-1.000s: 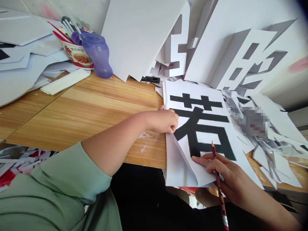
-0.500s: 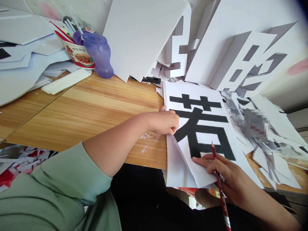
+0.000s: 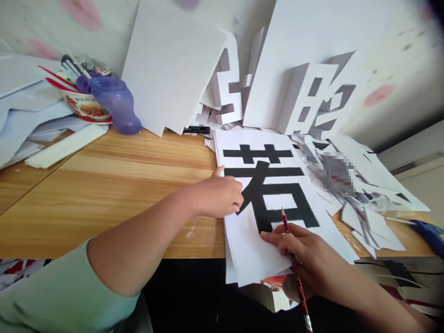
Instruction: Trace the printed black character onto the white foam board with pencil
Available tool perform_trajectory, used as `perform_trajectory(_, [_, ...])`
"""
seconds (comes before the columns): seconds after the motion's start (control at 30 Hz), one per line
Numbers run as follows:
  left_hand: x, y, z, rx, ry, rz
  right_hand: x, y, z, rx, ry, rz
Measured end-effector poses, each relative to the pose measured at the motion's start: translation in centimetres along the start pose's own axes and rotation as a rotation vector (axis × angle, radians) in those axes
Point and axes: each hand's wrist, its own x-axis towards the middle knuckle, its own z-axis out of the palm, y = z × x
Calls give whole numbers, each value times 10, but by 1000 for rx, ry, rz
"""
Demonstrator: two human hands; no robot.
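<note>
A white paper sheet [image 3: 239, 245] lies over another sheet, its near end overhanging the table edge. It bears a bold black Chinese character [image 3: 263, 203]. At its left edge is my left hand [image 3: 222, 194], fingers curled down onto the paper and thumb sticking out; its fingertips are partly hidden. My right hand [image 3: 305, 249] rests on the lower part of the sheet, index fingertip by the foot of the black strokes. A dark red pencil [image 3: 294, 268] sits between its fingers, sharpened tip pointing away from me over the character.
Cut white foam-board characters [image 3: 305, 101] and large white boards [image 3: 173, 60] lean against the wall. A noodle bowl [image 3: 90, 108] holding tools and a purple bottle [image 3: 116, 101] stand at left. White offcuts [image 3: 374, 226] cover the right side. A black cutter [image 3: 196, 130] lies behind the sheet.
The view has shifted, so the table things sit further left. The lifted near-left part of the top sheet now lies flatter. The pencil stays in my right hand.
</note>
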Motion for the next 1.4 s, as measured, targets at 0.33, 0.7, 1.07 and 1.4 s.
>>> perform_trajectory(0.33, [23,21,57,69,18,5,-2,-5,2,-96,-4,-46])
perform_trajectory(0.7, [25,35,70,59,88,-65,0,12,-20,135,-34,-6])
perform_trajectory(1.07, [28,41,79,83,154,-169,106,59,-32,324,218,54])
perform_trajectory(1.4, [31,41,86,74,208,-206,179,47,6,1049,525,191])
